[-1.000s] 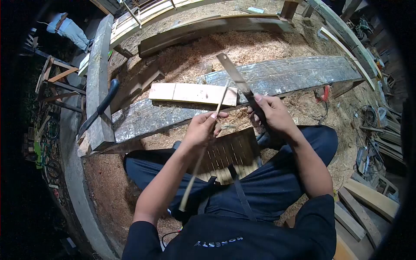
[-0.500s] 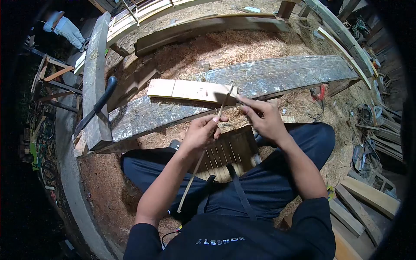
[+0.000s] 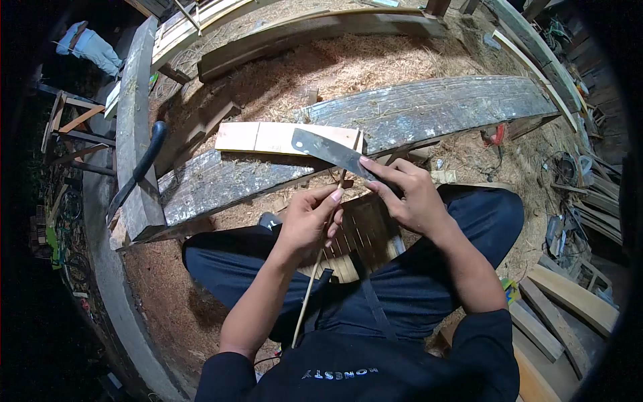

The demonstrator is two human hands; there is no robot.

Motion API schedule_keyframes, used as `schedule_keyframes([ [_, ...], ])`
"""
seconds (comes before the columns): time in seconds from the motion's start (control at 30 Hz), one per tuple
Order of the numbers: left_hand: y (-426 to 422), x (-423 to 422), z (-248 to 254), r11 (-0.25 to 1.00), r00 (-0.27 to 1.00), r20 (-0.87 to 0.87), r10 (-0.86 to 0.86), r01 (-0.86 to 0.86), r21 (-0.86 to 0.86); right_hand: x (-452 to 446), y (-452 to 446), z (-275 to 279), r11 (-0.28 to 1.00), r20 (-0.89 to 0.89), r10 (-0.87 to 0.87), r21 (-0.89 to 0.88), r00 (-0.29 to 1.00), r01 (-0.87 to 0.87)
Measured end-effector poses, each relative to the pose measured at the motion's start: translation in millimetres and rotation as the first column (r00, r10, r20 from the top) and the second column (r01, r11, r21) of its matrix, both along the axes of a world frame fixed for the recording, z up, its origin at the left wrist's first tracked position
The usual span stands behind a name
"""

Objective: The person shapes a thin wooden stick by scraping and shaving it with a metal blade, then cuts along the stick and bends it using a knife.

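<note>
My left hand (image 3: 311, 218) is closed around a thin wooden stick (image 3: 305, 309), pinching it between thumb and fingers. The stick slants from near my lap up toward the bench. In my right hand (image 3: 410, 195) is a knife with a broad grey blade (image 3: 328, 149) that has a hole near its end; its handle is hidden by the fingers. The blade crosses the upper part of the stick, though whether they touch I cannot tell. Behind the blade, a pale wooden board (image 3: 238, 137) lies on the weathered bench plank (image 3: 221, 186).
A curved blade with a black handle (image 3: 151, 153) rests on the beam (image 3: 134, 107) at left. Shavings cover the ground (image 3: 375, 57). A slatted wooden piece (image 3: 358, 234) sits between my legs. Lumber (image 3: 569, 295) lies at right. Another person (image 3: 90, 47) stands far left.
The knife blade has turned and now shows its broad face, pointing left over the board. The stick's lower end has swung right, toward my body. Both hands stay close to where they were.
</note>
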State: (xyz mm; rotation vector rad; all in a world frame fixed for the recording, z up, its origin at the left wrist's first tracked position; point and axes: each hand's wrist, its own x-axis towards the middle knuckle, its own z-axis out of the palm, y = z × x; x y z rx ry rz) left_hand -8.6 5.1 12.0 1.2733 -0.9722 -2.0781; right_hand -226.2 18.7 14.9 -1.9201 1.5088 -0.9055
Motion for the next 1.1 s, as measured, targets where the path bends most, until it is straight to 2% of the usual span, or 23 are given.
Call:
schedule_keyframes([
  [0.03,0,-1,2,1.000,0.997,0.074,0.005,-0.005,0.001,-2,-1,-1,1.000,-0.035,-0.001,0.005,0.999,0.001],
  [0.17,-4,1,-5,0.999,0.996,0.086,-0.024,0.026,-0.028,-4,-3,-5,1.000,-0.044,0.009,0.022,0.999,-0.008],
  [0.23,2,-6,-14,0.986,0.989,0.006,0.145,-0.144,-0.083,-3,-4,-6,1.000,-0.036,0.006,0.017,0.999,-0.005],
  [0.27,3,-7,-13,0.987,0.990,0.008,0.143,-0.142,-0.080,-2,-4,-6,1.000,-0.030,0.004,0.008,1.000,-0.004],
  [0.5,4,-5,-14,0.995,0.995,-0.006,0.104,-0.104,-0.002,-2,0,-6,1.000,-0.033,0.015,0.016,0.999,-0.014],
  [0.67,5,-5,-13,0.991,0.991,-0.036,0.126,-0.125,0.051,-2,-1,-5,0.999,-0.131,-0.025,0.023,0.991,0.028],
  [0.73,3,-7,1,0.970,0.979,-0.125,0.159,-0.132,0.203,0,4,-6,1.000,-0.140,0.006,-0.015,0.990,-0.008],
  [0.77,3,-8,-1,0.971,0.980,-0.126,0.151,-0.124,0.203,1,6,-6,0.997,-0.146,0.037,-0.057,0.989,-0.046],
  [0.83,4,-8,-5,0.984,0.988,-0.063,0.144,-0.136,0.114,-7,-1,-10,0.998,-0.179,0.044,-0.026,0.983,-0.049],
  [0.9,6,-7,-3,0.981,0.985,-0.085,0.152,-0.140,0.137,-14,-11,-16,0.994,-0.204,-0.088,-0.086,0.975,0.071],
  [0.93,6,-8,-2,0.978,0.985,-0.078,0.155,-0.142,0.156,-11,-7,-11,0.999,-0.245,-0.043,0.001,0.969,0.044],
  [0.97,3,-8,-1,0.975,0.985,-0.072,0.157,-0.143,0.171,-7,-3,-10,0.998,-0.215,0.035,-0.041,0.976,-0.045],
  [1.03,2,-7,-1,0.969,0.989,-0.040,0.144,-0.133,0.210,-4,0,-12,0.990,-0.184,0.070,-0.107,0.980,-0.091],
  [1.1,4,-7,3,0.957,0.976,-0.090,0.198,-0.173,0.232,-11,-7,-16,0.998,-0.217,-0.024,-0.058,0.976,0.012],
])
